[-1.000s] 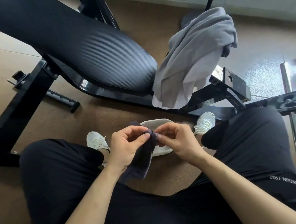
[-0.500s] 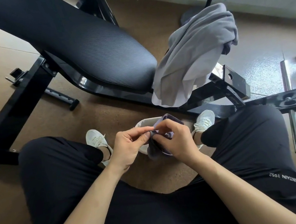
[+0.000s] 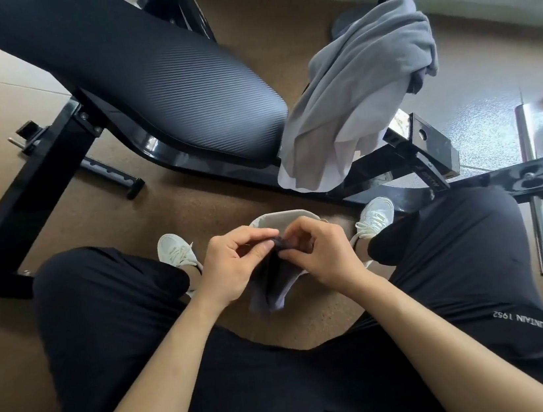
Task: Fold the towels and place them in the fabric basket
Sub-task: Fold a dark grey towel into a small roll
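**Pinching the dark towel [image 3: 274, 290]**

My left hand [image 3: 236, 267] and right hand [image 3: 323, 256] meet at the centre of the frame, each pinching the top edge of the dark towel, which hangs down between my knees. The pale basket [image 3: 277, 218] sits on the floor [image 3: 193, 202] just above my hands, between my shoes [image 3: 176, 253]. A grey towel [image 3: 352, 98] is draped over the bench [image 3: 160, 82] end at upper right

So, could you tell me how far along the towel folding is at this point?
Done: nothing I can confirm; the inside of the fabric basket is mostly hidden. In hand: left hand and right hand pinch the top of a small dark towel, hanging part-folded above the basket. Left: the grey towels heaped unfolded on the bench end.
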Demonstrator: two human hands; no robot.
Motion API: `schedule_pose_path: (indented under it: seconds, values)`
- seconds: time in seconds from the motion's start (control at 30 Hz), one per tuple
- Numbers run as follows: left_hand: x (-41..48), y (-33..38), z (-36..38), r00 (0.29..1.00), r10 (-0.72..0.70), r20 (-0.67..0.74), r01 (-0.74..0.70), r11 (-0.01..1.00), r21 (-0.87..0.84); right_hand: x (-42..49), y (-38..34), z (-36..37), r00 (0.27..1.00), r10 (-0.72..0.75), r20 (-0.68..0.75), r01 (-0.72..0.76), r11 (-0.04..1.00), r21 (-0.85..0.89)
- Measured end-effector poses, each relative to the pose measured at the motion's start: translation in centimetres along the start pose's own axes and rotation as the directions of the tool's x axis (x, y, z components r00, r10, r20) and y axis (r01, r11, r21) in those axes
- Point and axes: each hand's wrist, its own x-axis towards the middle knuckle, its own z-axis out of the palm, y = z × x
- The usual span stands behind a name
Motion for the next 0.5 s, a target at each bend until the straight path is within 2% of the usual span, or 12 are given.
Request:
schedule_pose_path:
  seconds: [0.1, 0.2, 0.3, 0.43, 0.5]
  values:
    - [0.0, -0.2, -0.8, 0.999, 0.023, -0.044, -0.019, 0.997, 0.075, 0.3, 0.8, -0.2, 0.982, 0.106, 0.159, -0.097, 0.994, -0.059]
    - [0.1, -0.1, -1.6, 0.993, 0.046, -0.110, -0.029, 0.989, 0.145, 0.5, 1.6, 0.1, 0.956, 0.160, 0.247, -0.124, 0.980, -0.154]
    - [0.3, 0.1, -2.7, 0.976, 0.117, -0.186, -0.072, 0.971, 0.229, 0.7, 2.6, 0.1, 0.946, 0.189, 0.262, -0.126, 0.962, -0.241]
    - [0.9, 0.5, -5.0, 0.934, 0.303, -0.189, -0.201, 0.883, 0.425, 1.1, 4.3, -1.2, 0.937, 0.237, 0.258, -0.084, 0.867, -0.491]
    - [1.4, 0.7, -6.1, 0.916, 0.351, -0.196, -0.221, 0.848, 0.482, 1.6, 4.8, -2.3, 0.931, 0.270, 0.247, -0.105, 0.842, -0.529]
